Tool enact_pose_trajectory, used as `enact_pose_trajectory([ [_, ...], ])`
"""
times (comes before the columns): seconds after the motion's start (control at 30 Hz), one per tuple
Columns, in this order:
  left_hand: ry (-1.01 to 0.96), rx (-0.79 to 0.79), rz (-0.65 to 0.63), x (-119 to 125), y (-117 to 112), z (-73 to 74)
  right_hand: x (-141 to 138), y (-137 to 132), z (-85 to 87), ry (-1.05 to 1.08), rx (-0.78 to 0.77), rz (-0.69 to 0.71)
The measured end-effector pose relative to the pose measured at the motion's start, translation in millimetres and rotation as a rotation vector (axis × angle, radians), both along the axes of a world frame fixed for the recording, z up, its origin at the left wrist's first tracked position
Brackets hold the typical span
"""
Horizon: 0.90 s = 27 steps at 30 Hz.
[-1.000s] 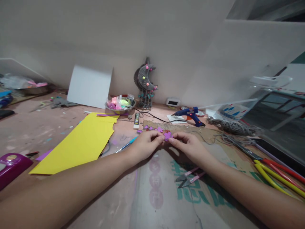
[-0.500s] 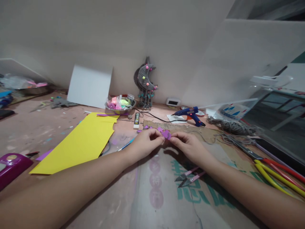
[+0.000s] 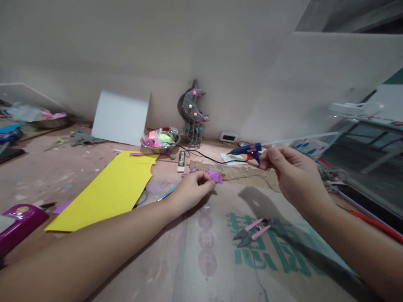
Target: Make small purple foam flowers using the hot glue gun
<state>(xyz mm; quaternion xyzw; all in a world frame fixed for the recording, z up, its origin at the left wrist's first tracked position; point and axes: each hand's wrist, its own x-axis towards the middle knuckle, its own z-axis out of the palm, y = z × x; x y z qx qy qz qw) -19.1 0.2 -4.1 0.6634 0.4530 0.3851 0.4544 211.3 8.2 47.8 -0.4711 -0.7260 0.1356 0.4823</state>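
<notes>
Pinched between the thumb and fingers of my left hand (image 3: 197, 186) is a purple flower-shaped cutout (image 3: 215, 176), near the middle of the table. A grey string (image 3: 248, 177) runs rightward from beside it over the cardboard. My right hand (image 3: 291, 172) is raised to the right, its curled fingers at the handle of a blue hot glue gun (image 3: 247, 149). Those fingers hide the handle's lower end. The gun's nozzle points left above a small white paper (image 3: 231, 158). Pink-handled thread snips (image 3: 253, 232) lie between my forearms on the covered work surface.
Yellow paper (image 3: 110, 188) lies at left, near a magenta tool (image 3: 23, 224). A metal bowl (image 3: 160, 149) of coloured clay packets and a grey moon ornament (image 3: 191, 107) stand along the wall. The black cable (image 3: 208, 158) runs behind the cardboard strip (image 3: 236, 168).
My right hand has left the purple cutout and moved right and up to the glue gun's handle. My left hand stays on the cutout. The thread snips are now fully uncovered.
</notes>
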Motion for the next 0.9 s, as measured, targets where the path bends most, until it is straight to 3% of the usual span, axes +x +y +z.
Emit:
enact_pose_trajectory([
  [0.17,-0.006,0.011,-0.011,0,0,-2.0,-8,-9,2.3,-0.064,-0.137,0.026],
  [0.43,0.009,0.017,-0.031,1,0,-4.6,-5,-12,-28.9,0.006,-0.430,0.061],
  [0.67,0.044,0.002,-0.038,1,-1,-5.1,-23,-15,-26.3,-0.187,-0.430,0.065],
  [0.9,0.032,0.006,-0.040,2,1,-7.8,-38,-10,-39.3,0.156,-0.635,0.231],
])
